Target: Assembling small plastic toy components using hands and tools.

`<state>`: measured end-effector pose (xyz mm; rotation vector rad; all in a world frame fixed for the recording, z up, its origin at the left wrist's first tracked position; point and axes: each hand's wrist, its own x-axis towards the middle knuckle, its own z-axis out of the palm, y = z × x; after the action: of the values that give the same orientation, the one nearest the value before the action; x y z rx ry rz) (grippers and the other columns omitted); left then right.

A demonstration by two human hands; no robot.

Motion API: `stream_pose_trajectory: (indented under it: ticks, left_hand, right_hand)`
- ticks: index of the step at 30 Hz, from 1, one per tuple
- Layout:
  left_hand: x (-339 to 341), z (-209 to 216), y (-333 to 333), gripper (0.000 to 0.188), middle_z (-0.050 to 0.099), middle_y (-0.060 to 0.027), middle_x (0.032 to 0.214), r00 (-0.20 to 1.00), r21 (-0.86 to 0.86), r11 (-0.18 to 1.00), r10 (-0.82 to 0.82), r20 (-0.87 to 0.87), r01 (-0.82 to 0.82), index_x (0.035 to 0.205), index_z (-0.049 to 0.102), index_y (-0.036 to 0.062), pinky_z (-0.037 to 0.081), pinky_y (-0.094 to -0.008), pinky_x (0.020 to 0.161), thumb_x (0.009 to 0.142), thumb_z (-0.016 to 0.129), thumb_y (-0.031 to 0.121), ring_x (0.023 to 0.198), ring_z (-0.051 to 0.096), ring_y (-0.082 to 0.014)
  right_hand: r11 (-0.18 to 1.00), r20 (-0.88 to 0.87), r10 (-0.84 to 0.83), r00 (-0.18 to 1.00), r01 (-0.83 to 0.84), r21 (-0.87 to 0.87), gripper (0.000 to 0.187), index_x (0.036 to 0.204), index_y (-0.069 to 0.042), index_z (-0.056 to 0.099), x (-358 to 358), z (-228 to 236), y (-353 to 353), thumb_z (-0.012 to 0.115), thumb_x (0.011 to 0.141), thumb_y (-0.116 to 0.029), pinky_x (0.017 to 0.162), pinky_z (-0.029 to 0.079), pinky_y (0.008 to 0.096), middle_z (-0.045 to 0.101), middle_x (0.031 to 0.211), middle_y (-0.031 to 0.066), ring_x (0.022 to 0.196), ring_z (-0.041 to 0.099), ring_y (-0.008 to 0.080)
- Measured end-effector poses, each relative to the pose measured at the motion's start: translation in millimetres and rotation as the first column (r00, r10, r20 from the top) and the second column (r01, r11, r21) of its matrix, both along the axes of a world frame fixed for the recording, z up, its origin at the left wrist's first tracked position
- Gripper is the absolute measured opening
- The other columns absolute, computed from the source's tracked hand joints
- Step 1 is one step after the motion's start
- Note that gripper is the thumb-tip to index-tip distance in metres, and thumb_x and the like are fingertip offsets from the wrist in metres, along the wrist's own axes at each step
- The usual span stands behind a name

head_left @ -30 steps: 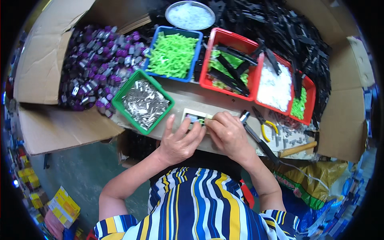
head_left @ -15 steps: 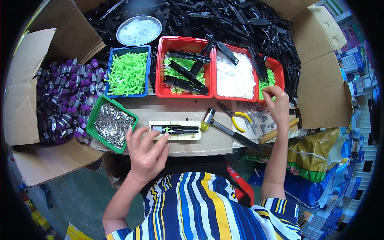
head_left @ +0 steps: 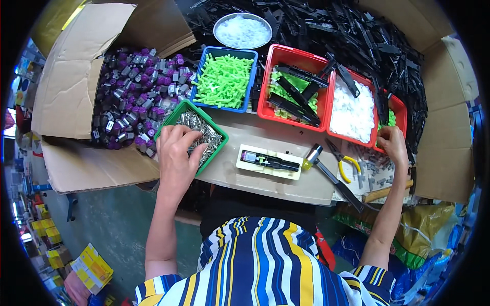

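The left hand (head_left: 176, 153) dips loosely curled fingers into the green bin (head_left: 171, 118) of small metal pins (head_left: 204, 133). The right hand (head_left: 394, 144) reaches the far red bin's (head_left: 401, 113) edge; I cannot tell whether it grips anything. Between them, a black part (head_left: 270, 160) lies seated in the cream jig (head_left: 244, 164), seemingly partway assembled, awaiting more pieces. A hammer (head_left: 326, 171) lies beside it.

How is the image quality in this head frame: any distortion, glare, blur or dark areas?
Head view: strong fisheye bending, with a black rim around the circle; even, bright light over the bench; the left hand in the green bin of metal parts and the right hand by the red tray look sharp; floor clutter at lower left smears toward the rim.
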<state>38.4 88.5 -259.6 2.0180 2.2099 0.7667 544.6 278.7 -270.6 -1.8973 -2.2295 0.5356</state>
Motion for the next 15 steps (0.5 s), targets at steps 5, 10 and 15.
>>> stream_pose_trajectory:
  ticks: [5, 10, 15]
  left_hand:
    - [-4.4, -1.6, 9.0, 0.015, 0.064, -0.0062, 0.088, 0.999, 0.0, 1.0, -0.022, 0.033, 0.022, 0.084, 0.075, 0.0057, 0.041, -0.0421, 0.084, 0.07, 0.081, 0.007, 0.093, 0.057, -0.0269]
    - [-2.1, 0.6, 8.8, 0.011, 0.064, -0.006, 0.083, 0.989, 0.106, 0.994, 0.008, 0.146, -0.023, 0.08, 0.074, 0.0048, 0.042, -0.0407, 0.082, 0.071, 0.081, 0.007, 0.088, 0.057, -0.0261]
    - [-3.3, 4.7, 1.1, 0.009, 0.063, -0.0089, 0.079, 0.99, 0.195, 0.98, 0.012, 0.142, -0.04, 0.082, 0.072, 0.0003, 0.046, -0.0368, 0.071, 0.075, 0.074, -0.003, 0.078, 0.057, -0.0248]
  right_hand:
    - [0.995, 0.03, -0.003, 1.0, 0.0, 0.102, 0.011, 0.081, 0.007, 0.067, -2.3, -4.8, -2.3, 0.069, 0.075, -0.002, 0.056, 0.05, 0.0312, 0.067, 0.066, 0.0118, 0.057, 0.064, 0.0164]
    - [0.979, 0.076, -0.035, 0.996, 0.019, 0.203, 0.015, 0.086, 0.007, 0.07, 0.8, -7.1, -6.6, 0.071, 0.074, -0.002, 0.065, 0.053, 0.0346, 0.07, 0.075, 0.016, 0.067, 0.068, 0.022]
    - [0.979, 0.0, -0.074, 0.997, 0.073, 0.191, 0.012, 0.082, 0.006, 0.069, 1.2, -8.8, -5.0, 0.068, 0.075, -0.003, 0.062, 0.051, 0.0322, 0.069, 0.071, 0.0127, 0.064, 0.066, 0.0163]
